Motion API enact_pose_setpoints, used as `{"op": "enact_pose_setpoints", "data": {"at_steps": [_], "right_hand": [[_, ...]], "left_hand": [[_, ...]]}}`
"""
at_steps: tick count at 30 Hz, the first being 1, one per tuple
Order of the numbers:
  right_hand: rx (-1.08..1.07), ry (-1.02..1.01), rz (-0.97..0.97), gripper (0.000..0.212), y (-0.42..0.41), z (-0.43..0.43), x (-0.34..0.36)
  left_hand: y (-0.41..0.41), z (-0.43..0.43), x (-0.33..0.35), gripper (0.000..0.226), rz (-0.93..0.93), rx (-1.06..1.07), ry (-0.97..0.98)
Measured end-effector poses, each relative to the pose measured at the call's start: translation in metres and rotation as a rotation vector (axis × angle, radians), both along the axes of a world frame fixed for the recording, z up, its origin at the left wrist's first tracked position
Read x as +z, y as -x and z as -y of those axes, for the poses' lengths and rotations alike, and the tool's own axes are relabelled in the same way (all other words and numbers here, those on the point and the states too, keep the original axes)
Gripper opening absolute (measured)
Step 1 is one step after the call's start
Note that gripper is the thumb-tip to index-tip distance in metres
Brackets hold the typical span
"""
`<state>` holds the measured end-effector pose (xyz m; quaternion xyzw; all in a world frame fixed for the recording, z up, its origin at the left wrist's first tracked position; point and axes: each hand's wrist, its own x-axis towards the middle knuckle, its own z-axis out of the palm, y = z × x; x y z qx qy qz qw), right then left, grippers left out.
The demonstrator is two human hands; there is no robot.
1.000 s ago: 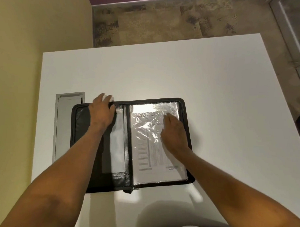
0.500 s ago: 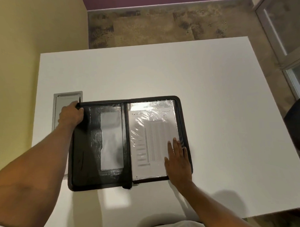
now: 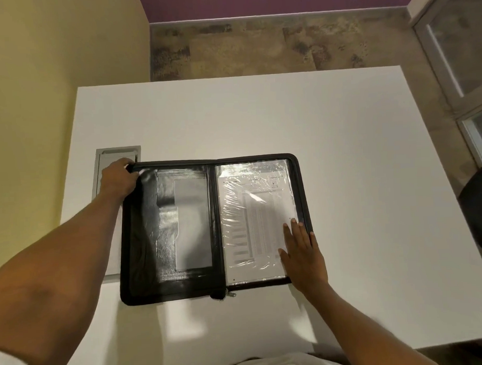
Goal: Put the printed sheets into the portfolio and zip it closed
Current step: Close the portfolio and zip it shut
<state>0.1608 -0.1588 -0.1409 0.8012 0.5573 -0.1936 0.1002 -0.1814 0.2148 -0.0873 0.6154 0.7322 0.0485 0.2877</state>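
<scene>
The white counter point(image 3: 259, 113) carries the portfolio point(image 3: 143, 240), open flat, wider left to right, with its spine running away from the person. The sheets point(image 3: 251, 209) lie under clear plastic in its right half, long axis along the spine. Since a second ago the left hand point(image 3: 118, 181) has moved from the top middle and now grips the far-left corner. The right hand point(image 3: 302, 256) has slid nearer and lies flat, fingers straight, on the sheets' near-right corner.

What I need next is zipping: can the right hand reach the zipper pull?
Probably yes: the zipper pull lies exposed at the near edge of the portfolio, with nothing between it and the right hand on the sheets.
</scene>
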Motion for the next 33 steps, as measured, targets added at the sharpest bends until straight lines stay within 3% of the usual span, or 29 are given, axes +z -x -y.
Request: {"op": "enact_pose_setpoints", "data": {"at_steps": [6, 11, 17, 20, 27, 33], "right_hand": [[0.028, 0.038, 0.041, 0.067, -0.032, 0.009, 0.007], [0.063, 0.071, 0.057, 0.067, -0.061, 0.018, 0.011], [0.092, -0.007, 0.075, 0.066, -0.056, 0.024, 0.037], [0.114, -0.113, -0.013, 0.064, -0.024, 0.012, 0.062], [-0.050, -0.473, -0.479, 0.069, 0.073, -0.043, 0.165], [-0.078, -0.454, -0.446, 0.060, 0.069, -0.059, 0.205]], "left_hand": [[-0.020, 0.009, 0.025, 0.042, -0.031, -0.070, -0.017], [-0.039, 0.023, 0.059, 0.032, 0.108, -0.009, 0.120], [-0.067, 0.041, 0.103, 0.020, 0.077, -0.070, -0.045], [-0.092, 0.046, 0.123, 0.015, 0.053, -0.132, -0.147], [-0.180, 0.060, 0.159, 0.016, 0.180, -0.203, -0.170], [-0.242, 0.083, 0.162, 0.021, 0.292, -0.245, -0.151]]}}
